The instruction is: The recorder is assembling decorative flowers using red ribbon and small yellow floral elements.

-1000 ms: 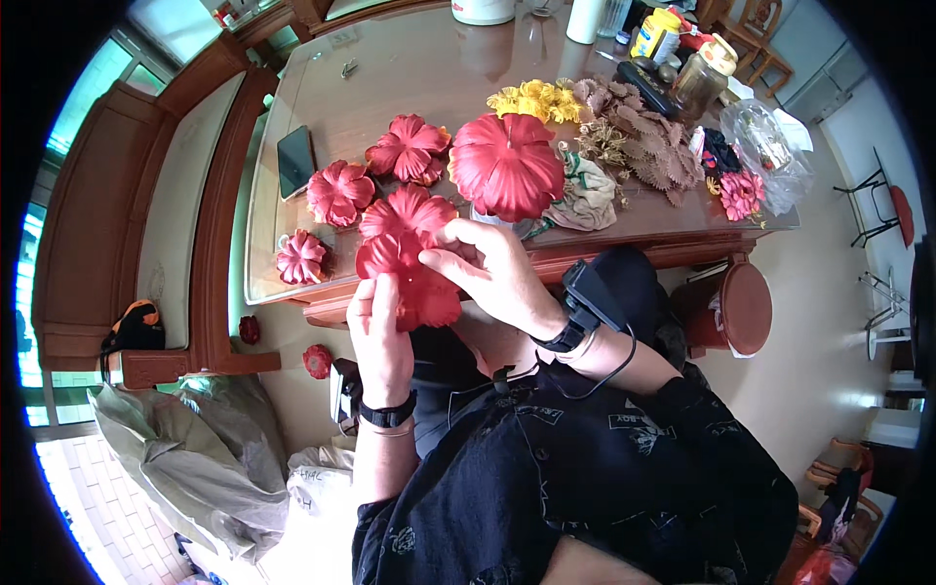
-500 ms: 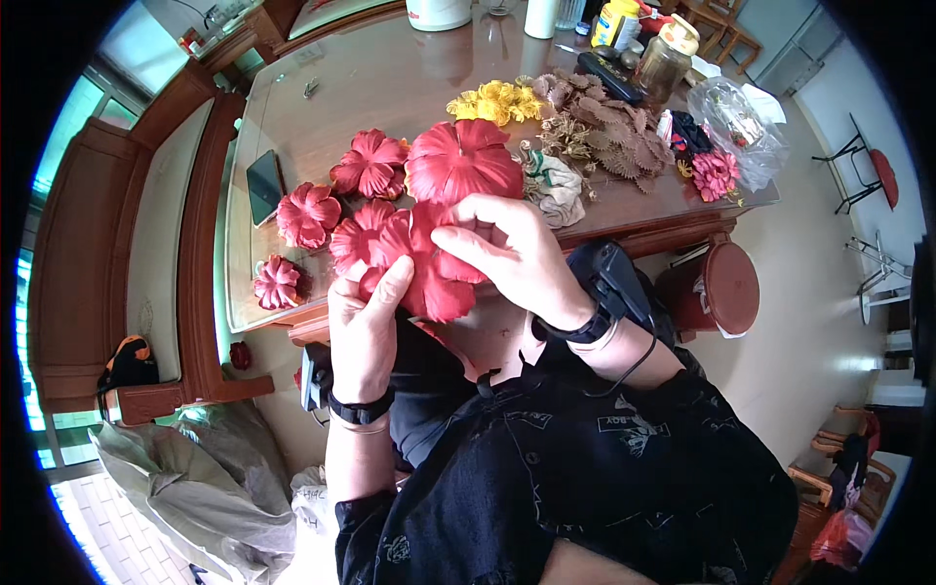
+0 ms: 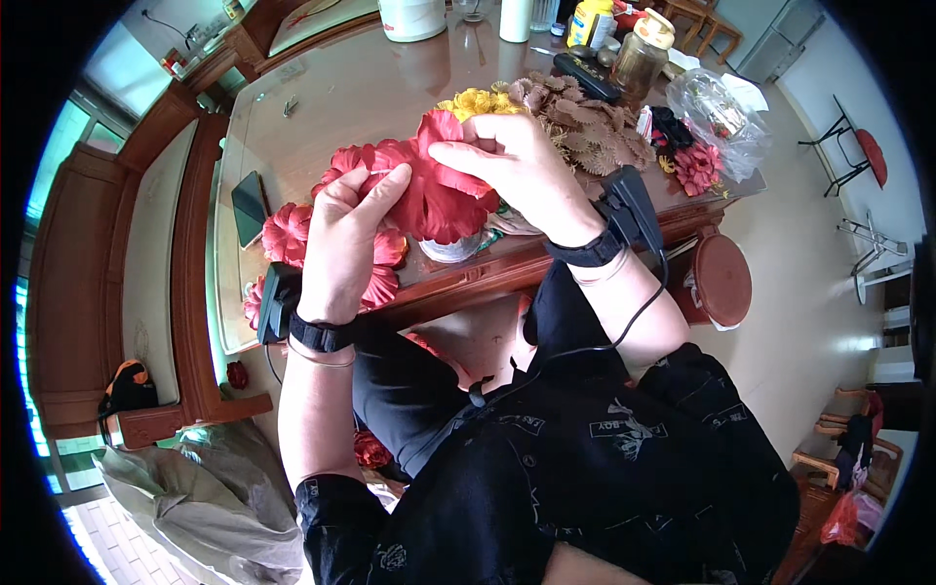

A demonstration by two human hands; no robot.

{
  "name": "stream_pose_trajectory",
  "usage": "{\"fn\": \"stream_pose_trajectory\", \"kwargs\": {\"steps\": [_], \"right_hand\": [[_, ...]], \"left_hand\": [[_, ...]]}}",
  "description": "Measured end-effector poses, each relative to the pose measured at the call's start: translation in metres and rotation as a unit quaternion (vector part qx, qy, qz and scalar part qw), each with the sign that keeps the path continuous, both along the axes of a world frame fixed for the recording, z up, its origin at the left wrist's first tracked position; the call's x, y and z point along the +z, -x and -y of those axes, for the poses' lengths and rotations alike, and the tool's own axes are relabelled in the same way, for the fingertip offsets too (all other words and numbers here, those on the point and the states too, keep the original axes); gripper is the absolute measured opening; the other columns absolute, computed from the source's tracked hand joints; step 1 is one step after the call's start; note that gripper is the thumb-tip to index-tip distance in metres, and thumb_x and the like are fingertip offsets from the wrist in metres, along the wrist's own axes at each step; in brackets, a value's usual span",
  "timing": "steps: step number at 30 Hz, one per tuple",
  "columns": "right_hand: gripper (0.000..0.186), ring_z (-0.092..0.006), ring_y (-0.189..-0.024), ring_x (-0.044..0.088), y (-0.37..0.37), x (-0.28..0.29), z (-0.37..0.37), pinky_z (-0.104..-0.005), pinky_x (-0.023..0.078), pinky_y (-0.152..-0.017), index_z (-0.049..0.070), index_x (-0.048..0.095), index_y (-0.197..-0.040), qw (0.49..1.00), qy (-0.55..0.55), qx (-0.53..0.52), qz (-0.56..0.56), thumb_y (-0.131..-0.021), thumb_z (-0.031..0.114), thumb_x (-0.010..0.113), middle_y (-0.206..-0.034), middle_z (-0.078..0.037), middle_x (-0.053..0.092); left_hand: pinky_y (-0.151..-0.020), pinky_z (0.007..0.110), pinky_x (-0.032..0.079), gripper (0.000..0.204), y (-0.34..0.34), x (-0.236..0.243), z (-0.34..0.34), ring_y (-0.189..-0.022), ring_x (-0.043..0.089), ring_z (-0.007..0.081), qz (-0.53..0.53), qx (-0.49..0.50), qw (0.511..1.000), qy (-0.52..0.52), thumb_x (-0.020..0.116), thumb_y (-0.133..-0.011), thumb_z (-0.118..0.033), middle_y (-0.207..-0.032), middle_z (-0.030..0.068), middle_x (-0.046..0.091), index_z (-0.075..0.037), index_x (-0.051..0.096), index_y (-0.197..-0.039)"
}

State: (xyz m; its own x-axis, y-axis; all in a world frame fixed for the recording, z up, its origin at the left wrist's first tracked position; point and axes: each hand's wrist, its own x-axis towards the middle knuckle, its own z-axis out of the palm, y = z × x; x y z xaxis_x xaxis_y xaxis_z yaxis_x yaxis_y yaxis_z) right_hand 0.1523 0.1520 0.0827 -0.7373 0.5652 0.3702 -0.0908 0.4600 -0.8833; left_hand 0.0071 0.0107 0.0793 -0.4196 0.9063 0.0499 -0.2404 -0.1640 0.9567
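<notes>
Between my two hands, above the near edge of the table, is a red artificial flower petal piece (image 3: 444, 207). My left hand (image 3: 349, 229) pinches its left side between thumb and fingers. On its upper right side, my right hand (image 3: 522, 171) grips the edge with thumb and bent fingers. More red artificial flowers (image 3: 286, 234) lie to the left, partly behind my left hand and wrist. Below the held petals shows a pale round object (image 3: 451, 250), mostly covered, its kind unclear. Yellow artificial flowers (image 3: 478, 101) and brown serrated leaves (image 3: 597, 132) lie beyond my hands.
A phone (image 3: 250, 208) lies at the table's left. Toward the back right stand a brown jar (image 3: 641, 60) and a yellow bottle (image 3: 591, 24), with a clear plastic bag (image 3: 717, 112) and a pink flower (image 3: 697, 169) nearer. A lidded red bucket (image 3: 721, 283) stands on the floor.
Both hands have moved up and away from my lap with the red petals, which are now tilted more upright. The pale round object has come into view beneath them.
</notes>
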Motion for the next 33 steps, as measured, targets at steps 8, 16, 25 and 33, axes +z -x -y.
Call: {"fn": "stream_pose_trajectory", "kwargs": {"steps": [8,16,25,33], "right_hand": [[0.033,-0.0062,-0.055,0.051,0.014,0.002,-0.013,-0.0244,0.04,-0.05,-0.004,0.065,-0.075,0.999,-0.024,-0.023,0.013,-0.084,0.027,0.072,-0.058,-0.005,0.059],[0.034,-0.0065,-0.053,0.043,0.014,-0.001,-0.019,-0.0259,0.036,-0.049,-0.002,0.058,-0.068,0.997,-0.065,-0.04,-0.005,-0.084,0.025,0.071,-0.056,-0.002,0.05],[0.034,-0.005,-0.056,0.039,0.013,-0.001,-0.02,-0.025,0.033,-0.05,0.0,0.054,-0.065,0.997,-0.065,-0.037,0.001,-0.086,0.023,0.069,-0.058,0.002,0.045],[0.033,-0.0083,-0.053,0.049,0.014,-0.002,-0.024,-0.0287,0.041,-0.05,-0.003,0.062,-0.069,0.996,-0.073,-0.043,0.0,-0.083,0.025,0.072,-0.057,-0.007,0.058]], "left_hand": [[-0.066,0.021,0.053,0.015,0.011,-0.003,-0.017,-0.076,0.066,0.0084,0.021,0.0,1.0,0.006,0.062,-0.091,-0.01,-0.091,0.0059,0.07,0.001,0.067,-0.1],[-0.058,0.021,0.053,0.017,0.008,-0.004,-0.022,-0.068,0.064,0.0067,0.021,0.011,1.0,0.017,0.063,-0.091,-0.015,-0.086,0.0042,0.07,-0.001,0.067,-0.098],[-0.049,0.016,0.044,0.018,0.008,-0.008,-0.025,-0.059,0.059,0.0035,-0.037,0.027,0.998,0.041,0.064,-0.091,-0.022,-0.078,-0.0008,0.068,-0.004,0.068,-0.096],[-0.056,0.019,0.05,0.013,0.009,-0.004,-0.026,-0.066,0.063,0.0058,-0.033,0.006,0.999,0.041,0.061,-0.093,-0.012,-0.085,0.0033,0.07,-0.003,0.067,-0.099]]}}
